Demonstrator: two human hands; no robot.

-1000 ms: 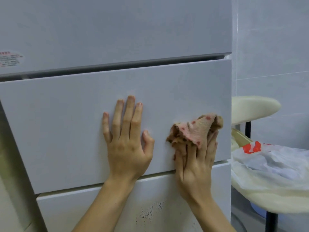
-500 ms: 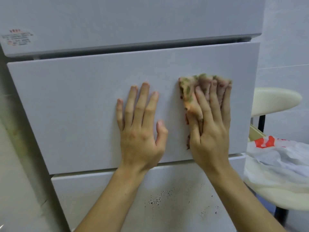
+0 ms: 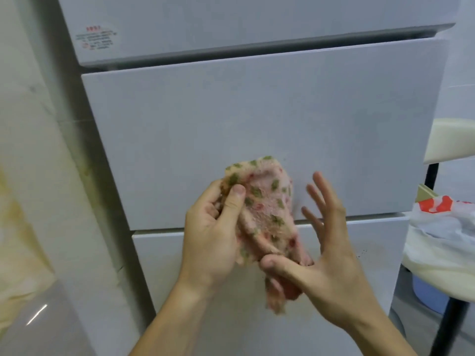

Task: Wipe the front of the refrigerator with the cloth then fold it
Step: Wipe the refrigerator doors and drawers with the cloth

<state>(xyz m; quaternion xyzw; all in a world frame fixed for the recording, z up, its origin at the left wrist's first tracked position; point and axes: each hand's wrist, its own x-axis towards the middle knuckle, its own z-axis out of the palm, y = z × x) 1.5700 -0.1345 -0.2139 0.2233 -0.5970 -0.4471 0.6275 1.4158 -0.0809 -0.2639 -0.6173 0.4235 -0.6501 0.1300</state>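
Note:
The white refrigerator (image 3: 257, 119) fills the view, with a middle drawer front and a lower drawer below it. A crumpled pink cloth with green and red spots (image 3: 264, 209) hangs in the air in front of the seam between the two drawers. My left hand (image 3: 213, 232) grips the cloth's upper left part, thumb pressed on top. My right hand (image 3: 326, 250) is beside it with fingers spread and straight; its thumb touches the cloth's lower edge. Neither hand touches the refrigerator.
A cream stool seat (image 3: 449, 140) on a dark leg stands to the right. A white plastic bag with red print (image 3: 447, 227) lies on a second cream seat below it. A stained wall (image 3: 28, 176) rises at the left. Dark specks mark the lower drawer front.
Both hands have come off the drawer front. The cloth has gone from under my right palm into my left hand's grip, and my right hand has opened beside it. The view has shifted right.

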